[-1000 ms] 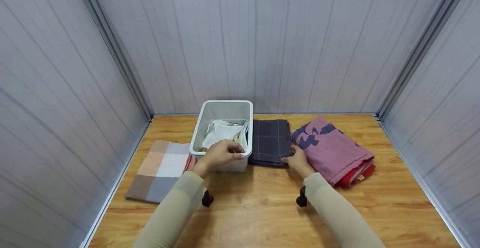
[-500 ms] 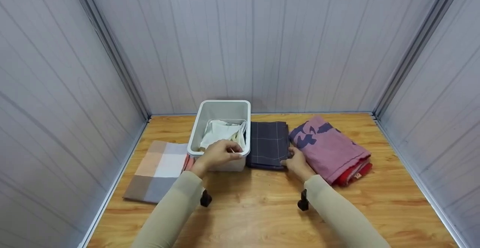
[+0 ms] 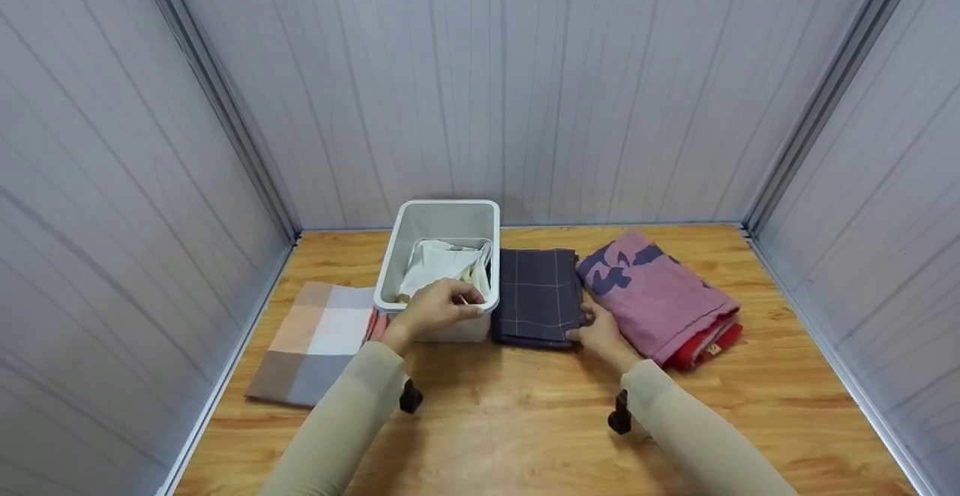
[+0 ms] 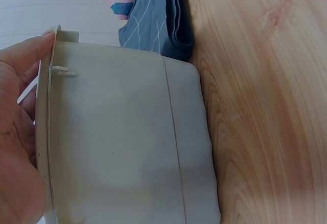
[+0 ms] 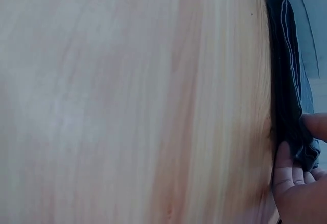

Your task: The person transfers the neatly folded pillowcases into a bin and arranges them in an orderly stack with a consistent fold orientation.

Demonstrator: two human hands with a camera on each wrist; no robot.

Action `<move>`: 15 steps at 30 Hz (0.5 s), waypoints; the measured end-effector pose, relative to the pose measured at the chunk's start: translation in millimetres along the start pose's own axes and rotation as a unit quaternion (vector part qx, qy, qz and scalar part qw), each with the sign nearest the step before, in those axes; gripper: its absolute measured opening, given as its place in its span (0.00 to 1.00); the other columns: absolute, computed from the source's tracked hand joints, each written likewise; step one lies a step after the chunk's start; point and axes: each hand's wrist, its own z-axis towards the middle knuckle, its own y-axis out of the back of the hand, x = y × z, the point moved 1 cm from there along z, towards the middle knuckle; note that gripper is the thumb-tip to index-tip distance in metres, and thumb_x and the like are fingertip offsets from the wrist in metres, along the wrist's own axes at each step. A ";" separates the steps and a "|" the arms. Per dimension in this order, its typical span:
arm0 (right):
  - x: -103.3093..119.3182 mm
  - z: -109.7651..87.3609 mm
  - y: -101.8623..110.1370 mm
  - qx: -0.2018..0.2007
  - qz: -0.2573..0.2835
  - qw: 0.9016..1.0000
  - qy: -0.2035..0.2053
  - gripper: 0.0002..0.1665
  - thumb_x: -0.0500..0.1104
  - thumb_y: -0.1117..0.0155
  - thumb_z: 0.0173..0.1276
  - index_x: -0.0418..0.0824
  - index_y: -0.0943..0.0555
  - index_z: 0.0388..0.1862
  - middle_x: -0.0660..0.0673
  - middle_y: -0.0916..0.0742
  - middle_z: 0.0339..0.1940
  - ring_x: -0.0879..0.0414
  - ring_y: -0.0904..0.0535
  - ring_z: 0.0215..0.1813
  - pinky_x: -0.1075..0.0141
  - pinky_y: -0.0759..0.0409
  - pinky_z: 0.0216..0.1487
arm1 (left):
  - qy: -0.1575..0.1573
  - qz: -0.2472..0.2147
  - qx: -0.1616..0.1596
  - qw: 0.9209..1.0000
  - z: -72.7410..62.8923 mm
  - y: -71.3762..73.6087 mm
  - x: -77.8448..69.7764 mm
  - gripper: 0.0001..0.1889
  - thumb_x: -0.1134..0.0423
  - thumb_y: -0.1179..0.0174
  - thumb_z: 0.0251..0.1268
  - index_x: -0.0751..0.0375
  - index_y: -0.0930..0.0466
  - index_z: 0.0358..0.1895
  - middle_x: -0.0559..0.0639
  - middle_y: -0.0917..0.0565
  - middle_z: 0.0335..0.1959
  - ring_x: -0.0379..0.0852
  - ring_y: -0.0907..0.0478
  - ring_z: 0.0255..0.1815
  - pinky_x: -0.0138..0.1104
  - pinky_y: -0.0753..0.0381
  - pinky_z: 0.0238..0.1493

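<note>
— How to do this well?
— The right hand pinches the dark rectangular folded cloth, near the table's far edge; better to grip all layers. The left hand holds the white plastic bin by its rim; this should steady it.
— And the counts?
— One bin, three folded bundles: dark, pink-purple patterned fabric, pale checked fabric.

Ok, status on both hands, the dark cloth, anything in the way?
Left hand grips bin by rim. Right hand pinches dark cloth at its near right corner. It's folded, beside bin. Pink cloth close at right, not on top.
</note>
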 end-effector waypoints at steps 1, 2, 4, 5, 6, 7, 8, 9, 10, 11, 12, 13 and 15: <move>-0.6 -1.3 0.9 0.001 0.000 1.000 0.002 0.40 0.24 0.28 0.64 0.20 0.30 0.75 0.22 0.20 0.66 0.32 0.22 0.69 0.42 0.25 0.75 | 0.000 0.000 0.000 1.000 0.2 -0.1 -0.2 0.08 0.54 0.28 0.70 0.49 0.07 0.47 0.45 0.08 0.42 0.39 0.17 0.42 0.41 0.19 0.50; -0.6 -3.0 1.8 0.001 -0.002 1.000 0.003 0.40 0.24 0.28 0.64 0.20 0.30 0.75 0.22 0.19 0.66 0.32 0.22 0.69 0.42 0.24 0.74 | 0.001 -0.002 0.001 1.000 0.5 -0.2 -0.4 0.08 0.54 0.28 0.70 0.49 0.07 0.47 0.45 0.08 0.42 0.39 0.17 0.42 0.41 0.19 0.50; -0.7 -6.1 3.4 0.003 -0.006 1.000 0.004 0.41 0.24 0.27 0.63 0.20 0.30 0.74 0.22 0.19 0.65 0.32 0.21 0.68 0.43 0.23 0.73 | 0.000 -0.003 0.002 1.000 0.9 -0.3 -0.5 0.08 0.55 0.28 0.70 0.50 0.07 0.46 0.45 0.08 0.42 0.39 0.17 0.42 0.41 0.19 0.50; -0.5 -7.5 4.1 0.003 -0.007 1.000 0.005 0.41 0.24 0.27 0.62 0.20 0.29 0.74 0.22 0.18 0.65 0.32 0.21 0.67 0.43 0.22 0.73 | 0.001 -0.004 0.001 1.000 1.2 -0.2 -0.6 0.07 0.55 0.28 0.70 0.50 0.08 0.46 0.45 0.08 0.41 0.39 0.17 0.42 0.41 0.19 0.50; -0.2 -8.9 5.0 0.005 -0.009 1.000 0.006 0.41 0.24 0.26 0.61 0.20 0.29 0.74 0.22 0.18 0.65 0.32 0.20 0.67 0.44 0.22 0.72 | 0.000 -0.004 0.001 1.000 1.3 -0.2 -0.7 0.07 0.55 0.28 0.69 0.50 0.08 0.45 0.45 0.09 0.41 0.39 0.17 0.41 0.41 0.19 0.49; -0.1 -10.1 5.8 0.006 -0.009 1.000 0.006 0.42 0.24 0.26 0.60 0.20 0.29 0.74 0.22 0.18 0.64 0.33 0.20 0.67 0.44 0.21 0.72 | 0.000 -0.004 0.000 1.000 1.5 -0.3 -0.6 0.07 0.55 0.28 0.69 0.50 0.08 0.45 0.45 0.09 0.41 0.39 0.17 0.41 0.41 0.19 0.49; 0.2 -11.4 6.8 0.006 -0.012 1.000 0.007 0.42 0.24 0.25 0.59 0.20 0.29 0.74 0.23 0.18 0.64 0.33 0.19 0.66 0.44 0.21 0.71 | -0.002 -0.002 -0.002 1.000 1.7 -0.4 -0.5 0.07 0.55 0.28 0.69 0.50 0.08 0.45 0.45 0.09 0.41 0.39 0.18 0.41 0.41 0.19 0.49; 0.2 -12.5 7.7 0.007 -0.013 1.000 0.009 0.43 0.24 0.25 0.58 0.20 0.28 0.73 0.23 0.17 0.63 0.33 0.19 0.66 0.45 0.21 0.70 | -0.002 0.000 -0.003 1.000 1.9 -0.5 -0.4 0.07 0.55 0.28 0.69 0.50 0.08 0.45 0.44 0.09 0.41 0.38 0.18 0.41 0.41 0.19 0.49; 0.1 -13.6 8.7 0.008 -0.015 1.000 0.010 0.43 0.24 0.24 0.57 0.20 0.28 0.73 0.23 0.17 0.63 0.34 0.19 0.65 0.45 0.20 0.70 | -0.003 0.001 -0.004 1.000 2.0 -0.6 -0.3 0.07 0.55 0.28 0.69 0.50 0.08 0.45 0.44 0.09 0.41 0.38 0.18 0.41 0.41 0.19 0.49; 0.6 -15.3 9.8 0.008 -0.018 1.000 0.012 0.44 0.24 0.23 0.56 0.20 0.27 0.72 0.24 0.16 0.62 0.35 0.18 0.64 0.46 0.20 0.69 | -0.003 0.002 -0.004 1.000 2.1 -0.8 -0.1 0.07 0.55 0.28 0.69 0.50 0.08 0.45 0.44 0.09 0.41 0.38 0.18 0.41 0.41 0.19 0.49; 0.3 -16.6 10.8 0.007 -0.021 1.000 0.013 0.44 0.24 0.22 0.55 0.20 0.26 0.72 0.25 0.16 0.61 0.35 0.18 0.63 0.47 0.19 0.68 | -0.004 0.003 -0.005 1.000 2.2 -1.0 -0.1 0.07 0.55 0.28 0.69 0.50 0.07 0.45 0.44 0.09 0.41 0.38 0.18 0.41 0.41 0.19 0.50; -0.2 -17.8 11.7 0.007 -0.022 1.000 0.012 0.44 0.24 0.21 0.54 0.21 0.26 0.71 0.26 0.16 0.60 0.36 0.18 0.62 0.48 0.19 0.67 | -0.004 0.003 -0.005 1.000 2.1 -1.1 -0.1 0.07 0.55 0.28 0.69 0.50 0.07 0.45 0.44 0.08 0.42 0.38 0.18 0.41 0.41 0.19 0.50; -0.8 -20.5 13.6 0.008 -0.023 1.000 0.015 0.44 0.25 0.19 0.52 0.21 0.25 0.70 0.27 0.15 0.58 0.38 0.19 0.61 0.49 0.19 0.66 | -0.005 0.001 -0.006 1.000 1.9 -1.0 -0.2 0.07 0.56 0.28 0.69 0.50 0.07 0.45 0.44 0.08 0.42 0.38 0.18 0.41 0.41 0.19 0.50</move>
